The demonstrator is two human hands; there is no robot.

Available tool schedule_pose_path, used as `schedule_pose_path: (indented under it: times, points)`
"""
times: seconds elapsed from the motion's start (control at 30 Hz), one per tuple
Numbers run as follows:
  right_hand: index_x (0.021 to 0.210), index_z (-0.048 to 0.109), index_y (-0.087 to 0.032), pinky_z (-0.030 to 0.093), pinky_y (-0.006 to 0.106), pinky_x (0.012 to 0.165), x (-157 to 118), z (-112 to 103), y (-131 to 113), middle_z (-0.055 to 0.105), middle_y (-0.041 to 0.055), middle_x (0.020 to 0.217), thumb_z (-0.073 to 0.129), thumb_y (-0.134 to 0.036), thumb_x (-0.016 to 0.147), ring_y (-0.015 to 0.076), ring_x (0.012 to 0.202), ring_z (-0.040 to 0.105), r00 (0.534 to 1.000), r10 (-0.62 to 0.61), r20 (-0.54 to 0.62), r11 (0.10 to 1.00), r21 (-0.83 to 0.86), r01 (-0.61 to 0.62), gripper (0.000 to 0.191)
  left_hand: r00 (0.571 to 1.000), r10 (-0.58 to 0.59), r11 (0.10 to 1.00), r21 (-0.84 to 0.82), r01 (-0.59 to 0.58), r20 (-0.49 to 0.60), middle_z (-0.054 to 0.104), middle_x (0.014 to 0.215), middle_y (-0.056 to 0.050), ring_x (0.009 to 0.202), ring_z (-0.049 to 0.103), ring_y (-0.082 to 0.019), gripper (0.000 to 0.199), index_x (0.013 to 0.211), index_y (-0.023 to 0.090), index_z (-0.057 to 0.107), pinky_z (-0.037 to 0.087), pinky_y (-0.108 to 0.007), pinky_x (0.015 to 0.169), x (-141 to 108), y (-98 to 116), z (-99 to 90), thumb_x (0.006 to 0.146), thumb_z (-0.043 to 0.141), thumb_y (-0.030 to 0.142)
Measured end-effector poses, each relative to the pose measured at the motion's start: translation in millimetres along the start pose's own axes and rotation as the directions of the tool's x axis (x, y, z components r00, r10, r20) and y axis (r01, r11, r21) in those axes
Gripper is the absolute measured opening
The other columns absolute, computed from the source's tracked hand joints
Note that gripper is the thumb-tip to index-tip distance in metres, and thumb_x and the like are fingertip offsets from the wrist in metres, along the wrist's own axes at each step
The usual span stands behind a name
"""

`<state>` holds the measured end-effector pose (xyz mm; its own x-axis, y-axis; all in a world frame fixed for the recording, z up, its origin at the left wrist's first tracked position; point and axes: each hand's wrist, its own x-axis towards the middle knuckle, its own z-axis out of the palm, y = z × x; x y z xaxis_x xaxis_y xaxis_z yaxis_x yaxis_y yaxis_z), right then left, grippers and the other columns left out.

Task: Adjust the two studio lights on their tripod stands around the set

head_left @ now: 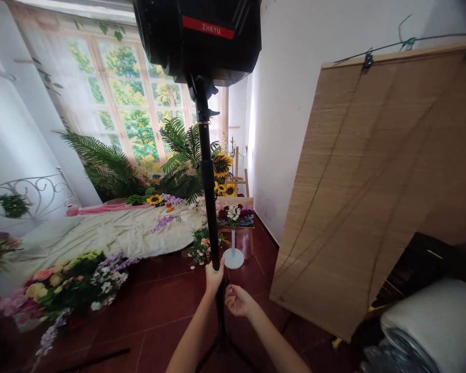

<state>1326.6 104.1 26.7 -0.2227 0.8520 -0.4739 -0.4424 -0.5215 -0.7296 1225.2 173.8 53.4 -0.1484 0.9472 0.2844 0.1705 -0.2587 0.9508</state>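
Note:
A black light stand (208,202) rises in front of me, topped by a bulky black studio light (205,49) with a red ZHEYU label. My left hand (214,277) is wrapped around the stand's pole, low down. Just to the right of the pole, my right hand (236,300) has its fingers pinched together by a dark collar on the stand. Whether a knob sits between those fingers is too small to make out. The spread legs of the stand reach the floor below my wrists.
A bed with a cream cover (140,238) and flowers (58,290) lies left. Palm leaves (182,145) and sunflowers (222,166) stand by the window. A white round-based stand (233,259) is just beyond my hands. At right hangs a bamboo blind (357,181), with a silvery bundle (431,326) below.

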Motion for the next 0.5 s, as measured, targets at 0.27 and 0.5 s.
schedule_pose_path:
  times: [0.27, 0.5]
  points:
    - [0.075, 0.051, -0.022, 0.028, 0.015, 0.029, -5, 3, 21, 0.049, -0.0074, 0.047, 0.052, -0.056, 0.089, 0.0070, 0.030, 0.040, 0.893, -0.390, -0.225, 0.867, -0.416, 0.274, 0.036, 0.999, 0.021, 1.000, 0.014, -0.021, 0.028, 0.041, 0.052, 0.004, 0.049, 0.038, -0.009, 0.051, 0.056, 0.019, 0.045, 0.032, -0.021, 0.048, 2, -7, 0.0, 0.071, 0.061, 0.065]
    - [0.064, 0.047, -0.018, 0.019, 0.011, 0.032, -6, 7, 1, 0.053, -0.0037, 0.051, 0.043, -0.032, 0.096, 0.0025, 0.032, 0.034, 0.993, -0.011, -0.119, 0.995, 0.100, 0.023, 0.035, 0.999, 0.026, 0.999, 0.032, -0.027, 0.043, 0.040, 0.050, 0.005, 0.047, 0.037, -0.009, 0.049, 0.055, 0.019, 0.044, 0.030, -0.021, 0.046, 1, -5, -0.4, 0.073, 0.061, 0.061]
